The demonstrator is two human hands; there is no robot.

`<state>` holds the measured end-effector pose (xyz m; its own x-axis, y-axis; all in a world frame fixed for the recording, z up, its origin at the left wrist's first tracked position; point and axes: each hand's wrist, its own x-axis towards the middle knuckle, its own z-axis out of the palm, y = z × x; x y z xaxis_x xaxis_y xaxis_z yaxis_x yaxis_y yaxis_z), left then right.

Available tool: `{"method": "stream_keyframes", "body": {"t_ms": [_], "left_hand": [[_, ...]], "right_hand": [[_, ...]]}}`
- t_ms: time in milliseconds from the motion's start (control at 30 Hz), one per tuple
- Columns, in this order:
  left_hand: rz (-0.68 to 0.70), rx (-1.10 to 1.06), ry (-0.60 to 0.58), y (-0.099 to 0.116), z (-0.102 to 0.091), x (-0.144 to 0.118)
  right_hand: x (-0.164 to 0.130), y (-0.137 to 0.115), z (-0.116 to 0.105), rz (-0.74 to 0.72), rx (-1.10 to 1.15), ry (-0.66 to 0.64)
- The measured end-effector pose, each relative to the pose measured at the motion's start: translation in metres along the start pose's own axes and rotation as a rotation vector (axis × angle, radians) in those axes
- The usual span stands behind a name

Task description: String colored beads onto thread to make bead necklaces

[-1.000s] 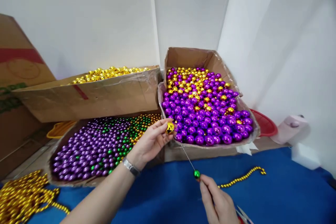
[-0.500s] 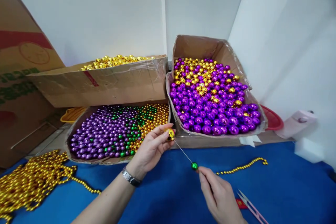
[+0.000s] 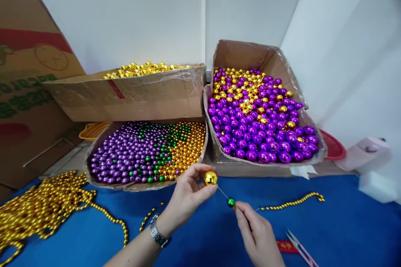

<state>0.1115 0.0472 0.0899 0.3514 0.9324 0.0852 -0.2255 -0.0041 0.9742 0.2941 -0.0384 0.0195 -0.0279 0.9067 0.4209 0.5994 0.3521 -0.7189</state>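
1. over the blue cloth (image 3: pixel 344 233), just in front of the boxes, the left hand (image 3: pixel 188 196) has its fingertips closed around a gold bead (image 3: pixel 210 177), wristwatch (image 3: pixel 158 233) showing on that arm.
2. a thin needle (image 3: pixel 223 192) runs from the gold bead down to a small green bead (image 3: pixel 231 202); the two beads sit near each other on it.
3. the right hand (image 3: pixel 258 235) pinches the needle just behind the green bead, thumb and forefinger closed on it.
4. behind the hands, a low box of purple, green and gold beads (image 3: pixel 144 154) lies to the left, and a tilted box of larger purple and gold beads (image 3: pixel 260 121) to the right.
5. a third box of gold beads (image 3: pixel 131 91) rests above the low one, against the white wall.
6. a heap of gold bead strings (image 3: pixel 40 208) spreads over the cloth at far left; a short gold strand (image 3: pixel 291 203) lies to the right of the hands, apart from them.
7. thread snips (image 3: pixel 300 248) lie on the cloth beside the right hand, not touching it.
8. a red lid (image 3: pixel 333 147) and a pale roll (image 3: pixel 363 154) sit by the right wall.
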Motion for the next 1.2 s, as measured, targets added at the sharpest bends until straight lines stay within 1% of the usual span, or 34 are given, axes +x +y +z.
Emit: {"method": "stream_keyframes", "body": {"t_ms": [133, 300, 400, 500, 667, 833, 933, 1033, 1200], "left_hand": [[-0.006, -0.057, -0.005, -0.002, -0.002, -0.006], [-0.032, -0.154, 0.003, -0.007, -0.003, -0.015], [-0.028, -0.145, 0.004, -0.005, -0.003, -0.023], [-0.021, -0.145, 0.017, -0.002, -0.003, -0.031], [-0.039, -0.238, 0.05, -0.001, -0.005, -0.044], [-0.038, -0.243, 0.057, -0.003, -0.008, -0.053], [-0.051, -0.233, 0.069, -0.005, -0.01, -0.056], [-0.054, -0.204, 0.076, -0.006, -0.012, -0.056], [-0.064, -0.22, 0.099, -0.012, -0.014, -0.052]], "right_hand": [[-0.002, 0.003, 0.004, 0.003, 0.026, -0.015], [-0.005, 0.004, 0.01, -0.022, -0.014, 0.014], [-0.009, 0.004, 0.013, -0.042, -0.052, 0.021], [-0.014, 0.003, 0.014, -0.052, -0.063, 0.0], [-0.02, -0.002, 0.015, -0.056, -0.045, -0.027], [-0.028, -0.011, 0.021, -0.006, 0.029, -0.029], [-0.03, -0.013, 0.023, 0.012, 0.057, -0.069], [-0.031, -0.009, 0.025, 0.006, 0.039, -0.1], [-0.03, 0.006, 0.03, -0.014, 0.0, -0.094]]}}
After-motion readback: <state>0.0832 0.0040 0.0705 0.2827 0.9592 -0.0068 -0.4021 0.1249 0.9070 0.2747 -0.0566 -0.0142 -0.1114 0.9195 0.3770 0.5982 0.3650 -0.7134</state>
